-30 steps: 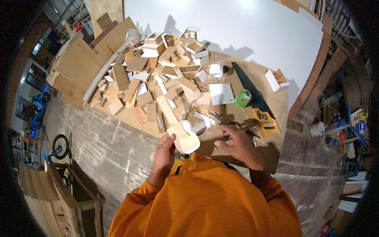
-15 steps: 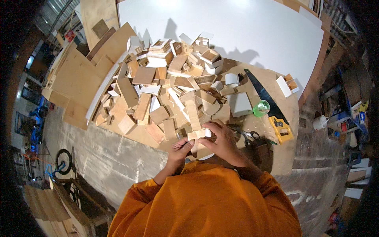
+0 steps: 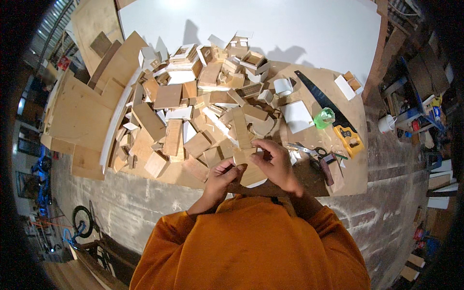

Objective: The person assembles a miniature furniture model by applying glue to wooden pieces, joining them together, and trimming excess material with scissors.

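Close to my body, my left hand [image 3: 222,181] and my right hand [image 3: 277,169] pinch a small, light wooden block [image 3: 245,155] between thumbs and fingers. My left thumb presses its lower side, while my right fingers grip its right end. Just beyond the block is a long pale wooden strip [image 3: 240,126]; whether the two touch I cannot tell. Past my hands spreads a heap of wooden offcuts, with a brown square piece [image 3: 168,96] and a small house-shaped wooden model [image 3: 240,42] among them.
Right of the heap lie a handsaw [image 3: 346,137] with a yellow handle, scissors [image 3: 314,151], a green translucent cup-like object [image 3: 323,118] and a white panel [image 3: 297,116]. Large plywood sheets [image 3: 84,104] lean at the left. A white board [image 3: 270,24] stands behind the heap.
The small block has been turned in my fingers, and its white end no longer shows. My view has shifted, uncovering more of the scissors and a dark-red-handled tool on the right.
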Motion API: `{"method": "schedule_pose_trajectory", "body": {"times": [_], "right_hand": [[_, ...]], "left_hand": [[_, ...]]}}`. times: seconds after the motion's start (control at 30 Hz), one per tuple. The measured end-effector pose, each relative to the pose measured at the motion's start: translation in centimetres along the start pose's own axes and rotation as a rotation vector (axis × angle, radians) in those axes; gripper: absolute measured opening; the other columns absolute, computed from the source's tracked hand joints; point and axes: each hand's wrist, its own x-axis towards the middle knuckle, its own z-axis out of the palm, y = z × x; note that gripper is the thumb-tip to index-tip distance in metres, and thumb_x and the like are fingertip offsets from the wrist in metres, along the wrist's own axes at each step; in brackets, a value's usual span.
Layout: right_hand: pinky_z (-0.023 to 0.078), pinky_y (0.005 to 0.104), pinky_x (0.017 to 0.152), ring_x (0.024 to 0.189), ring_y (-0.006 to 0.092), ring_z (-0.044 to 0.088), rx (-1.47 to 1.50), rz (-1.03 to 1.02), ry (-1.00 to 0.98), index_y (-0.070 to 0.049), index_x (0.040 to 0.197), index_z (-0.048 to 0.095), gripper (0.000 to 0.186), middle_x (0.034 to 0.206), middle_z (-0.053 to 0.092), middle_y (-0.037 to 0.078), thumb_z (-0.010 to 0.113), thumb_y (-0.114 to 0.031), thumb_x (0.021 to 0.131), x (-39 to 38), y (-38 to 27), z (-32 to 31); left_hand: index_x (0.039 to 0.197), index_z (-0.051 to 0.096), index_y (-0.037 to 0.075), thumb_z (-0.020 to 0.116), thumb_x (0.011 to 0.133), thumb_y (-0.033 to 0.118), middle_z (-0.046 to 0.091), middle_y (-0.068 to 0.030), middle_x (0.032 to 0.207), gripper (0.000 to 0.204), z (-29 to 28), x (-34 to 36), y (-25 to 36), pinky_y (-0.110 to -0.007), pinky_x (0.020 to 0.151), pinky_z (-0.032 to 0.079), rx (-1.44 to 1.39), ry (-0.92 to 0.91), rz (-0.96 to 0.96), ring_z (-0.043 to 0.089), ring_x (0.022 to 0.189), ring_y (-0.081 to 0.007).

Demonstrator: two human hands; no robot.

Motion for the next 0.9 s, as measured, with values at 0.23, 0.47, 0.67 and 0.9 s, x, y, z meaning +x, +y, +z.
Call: {"method": "schedule_pose_trajectory", "body": {"times": [0.23,0.47,0.67,0.9], "right_hand": [[0.045,0.0229,0.068,0.076,0.0078,0.052,0.35,0.146,-0.02,-0.003,0.112,0.056,0.027,0.088,0.059,0.003,0.06,-0.014,0.088,-0.1,0.1,-0.7],[0.048,0.0246,0.071,0.082,0.0116,0.058,0.154,0.026,-0.028,-0.002,0.113,0.055,0.038,0.096,0.059,0.007,0.069,-0.008,0.078,-1.0,0.4,-2.2],[0.052,0.0239,0.069,0.082,0.0112,0.06,-0.002,-0.061,-0.045,-0.001,0.107,0.056,0.033,0.101,0.056,0.008,0.067,-0.001,0.077,-1.4,-0.3,-4.9],[0.05,0.0252,0.073,0.084,0.0114,0.058,0.102,-0.041,0.059,-0.001,0.095,0.055,0.02,0.1,0.055,0.008,0.066,0.0,0.078,-1.9,0.8,-7.1]], "left_hand": [[0.101,0.063,0.003,0.06,0.089,0.011,0.055,0.0042,0.074,0.015,0.1,-0.1,0.3,-0.019,0.053,0.034,0.015,-0.011,-0.034,0.043,0.059,-0.0039],[0.104,0.063,0.002,0.061,0.089,0.012,0.057,0.0038,0.078,0.018,1.9,-0.4,0.4,-0.019,0.055,0.035,0.002,-0.007,-0.027,0.045,0.062,-0.004],[0.107,0.062,0.002,0.061,0.089,0.012,0.06,0.0021,0.084,0.021,4.0,0.3,-0.6,-0.02,0.059,0.038,-0.004,-0.024,0.014,0.048,0.067,-0.0047],[0.108,0.062,0.001,0.062,0.088,0.012,0.064,0.0003,0.089,0.022,6.4,1.1,-1.4,-0.021,0.065,0.042,0.038,-0.013,0.013,0.052,0.073,-0.0055]]}}
